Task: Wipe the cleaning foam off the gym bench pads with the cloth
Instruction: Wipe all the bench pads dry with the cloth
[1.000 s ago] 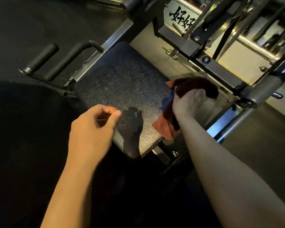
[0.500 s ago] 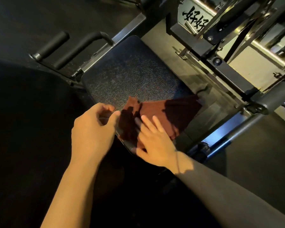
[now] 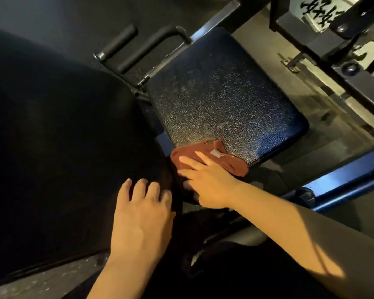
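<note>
Pressing flat with fingers spread, the right hand [image 3: 207, 182] pins a rust-red cloth [image 3: 212, 157] against the near corner of the dark seat pad [image 3: 222, 98] at frame centre. Lower left of it, the left hand [image 3: 143, 219] rests open and empty on the larger black pad [image 3: 58, 147]; two handle grips [image 3: 125, 43] show at upper centre.
</note>
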Action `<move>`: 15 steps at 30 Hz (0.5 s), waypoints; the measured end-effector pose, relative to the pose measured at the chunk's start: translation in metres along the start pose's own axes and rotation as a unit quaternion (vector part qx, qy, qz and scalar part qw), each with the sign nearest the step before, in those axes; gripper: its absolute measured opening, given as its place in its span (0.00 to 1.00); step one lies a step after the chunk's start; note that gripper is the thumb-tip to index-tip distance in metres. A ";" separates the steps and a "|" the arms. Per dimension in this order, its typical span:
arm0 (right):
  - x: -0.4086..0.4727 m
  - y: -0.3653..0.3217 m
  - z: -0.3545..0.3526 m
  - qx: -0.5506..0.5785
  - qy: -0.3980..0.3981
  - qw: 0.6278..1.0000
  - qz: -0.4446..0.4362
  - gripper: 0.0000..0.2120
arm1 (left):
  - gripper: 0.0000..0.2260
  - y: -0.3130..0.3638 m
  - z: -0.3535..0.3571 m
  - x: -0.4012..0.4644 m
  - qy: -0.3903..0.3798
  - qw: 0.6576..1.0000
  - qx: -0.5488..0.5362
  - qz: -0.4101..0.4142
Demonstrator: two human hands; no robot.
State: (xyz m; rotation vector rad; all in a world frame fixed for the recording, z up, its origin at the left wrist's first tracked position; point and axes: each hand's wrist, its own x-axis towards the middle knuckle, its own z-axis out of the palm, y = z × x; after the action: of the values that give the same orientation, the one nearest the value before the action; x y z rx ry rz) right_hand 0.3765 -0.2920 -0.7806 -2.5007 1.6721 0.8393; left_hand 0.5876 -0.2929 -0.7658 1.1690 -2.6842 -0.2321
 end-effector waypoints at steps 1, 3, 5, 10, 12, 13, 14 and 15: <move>-0.009 0.001 0.005 -0.015 0.013 0.999 -0.040 0.15 | 0.24 0.002 0.003 -0.004 -0.003 1.000 0.002 0.010; -0.016 0.007 0.015 -0.026 0.056 0.994 -0.087 0.12 | 0.29 0.003 0.008 -0.013 0.001 1.000 0.001 0.024; -0.003 0.018 0.017 0.003 0.073 0.993 -0.091 0.14 | 0.26 0.000 0.011 -0.020 0.039 0.999 0.012 0.029; 0.067 0.044 -0.005 0.028 0.086 0.996 -0.023 0.16 | 0.08 -0.015 0.024 -0.033 0.161 0.979 0.076 0.103; 0.095 0.053 -0.014 0.020 0.097 0.995 0.021 0.17 | 0.07 -0.018 0.029 -0.033 0.173 0.966 0.124 0.145; 0.107 0.056 -0.017 0.011 0.104 0.994 0.040 0.18 | 0.07 -0.018 0.032 -0.032 0.181 0.962 0.138 0.148; 0.116 0.056 -0.020 0.003 0.106 0.993 0.056 0.18 | 0.09 -0.018 0.035 -0.032 0.189 0.960 0.149 0.141; 0.121 0.054 -0.023 0.003 0.104 0.992 0.066 0.18 | 0.12 -0.018 0.037 -0.032 0.194 0.960 0.156 0.132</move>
State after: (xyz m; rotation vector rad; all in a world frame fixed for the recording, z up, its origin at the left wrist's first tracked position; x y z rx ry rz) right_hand 0.3735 -0.4248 -0.7996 -2.5750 1.9173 0.5978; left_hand 0.6121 -0.2792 -0.8092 0.8036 -2.5330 0.4311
